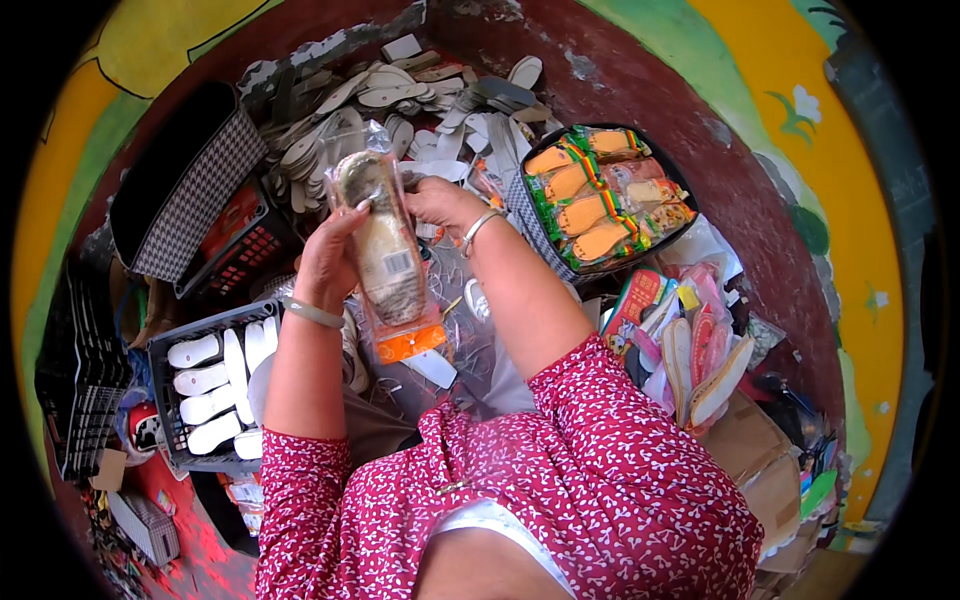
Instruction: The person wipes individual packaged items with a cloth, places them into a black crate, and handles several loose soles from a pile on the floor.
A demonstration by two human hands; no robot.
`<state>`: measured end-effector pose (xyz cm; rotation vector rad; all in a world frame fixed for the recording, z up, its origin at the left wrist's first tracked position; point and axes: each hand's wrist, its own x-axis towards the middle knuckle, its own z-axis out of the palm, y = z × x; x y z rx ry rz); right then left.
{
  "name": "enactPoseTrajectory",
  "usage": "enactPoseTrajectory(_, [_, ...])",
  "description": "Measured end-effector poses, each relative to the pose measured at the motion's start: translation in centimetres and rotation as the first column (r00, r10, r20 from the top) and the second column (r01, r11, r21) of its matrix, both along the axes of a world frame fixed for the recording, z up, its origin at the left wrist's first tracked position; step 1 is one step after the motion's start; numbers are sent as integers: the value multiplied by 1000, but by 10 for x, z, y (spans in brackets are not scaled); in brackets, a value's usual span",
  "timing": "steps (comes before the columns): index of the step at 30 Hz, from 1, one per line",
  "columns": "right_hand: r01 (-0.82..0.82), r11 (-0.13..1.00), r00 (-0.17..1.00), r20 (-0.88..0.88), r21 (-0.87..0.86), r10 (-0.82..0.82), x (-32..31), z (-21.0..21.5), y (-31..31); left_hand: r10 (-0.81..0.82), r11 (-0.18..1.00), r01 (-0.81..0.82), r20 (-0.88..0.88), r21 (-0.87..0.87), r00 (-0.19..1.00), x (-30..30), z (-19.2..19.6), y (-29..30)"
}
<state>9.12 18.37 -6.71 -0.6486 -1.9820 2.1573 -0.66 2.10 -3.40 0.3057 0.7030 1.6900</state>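
A clear plastic packet [388, 240] with a pair of fuzzy beige insoles inside hangs tilted in front of me. It has a white barcode sticker and an orange header card at its lower end. My left hand [328, 258] grips its left edge, thumb across the front and the other fingers mostly hidden behind. At its upper right edge, my right hand [446, 206] is closed with fingertips pinching the plastic; part of those fingers is behind the packet. White scraps and loose threads lie beneath it, between my legs.
A heap of loose pale insoles [390, 96] lies against the far wall. Right stands a checked basket [537, 222] of packaged orange insoles; left, a grey crate [160, 375] of white insoles. Nearer right are pink and cream insoles [690, 360] and a cardboard box [765, 460].
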Motion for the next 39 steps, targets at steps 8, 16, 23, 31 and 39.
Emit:
enactPoseTrajectory(8, [188,980,978,101,-70,-181,20,52,-4,261,965,-263,126,3,957,-20,-21,7])
enactPoseTrajectory(16, [-103,978,995,-17,-180,101,16,52,-34,416,905,-417,22,83,909,-4,17,-3])
enactPoseTrajectory(23, [57,997,985,-162,-50,-64,22,52,-31,391,897,-400,86,188,917,-14,4,8])
enactPoseTrajectory(31, [460,830,822,-201,-315,-532,83,70,61,501,865,-501,48,0,864,-36,-7,0])
enactPoseTrajectory(39, [856,177,251,91,-485,-964,242,-55,247,346,938,-345,61,-17,936,-23,-14,6])
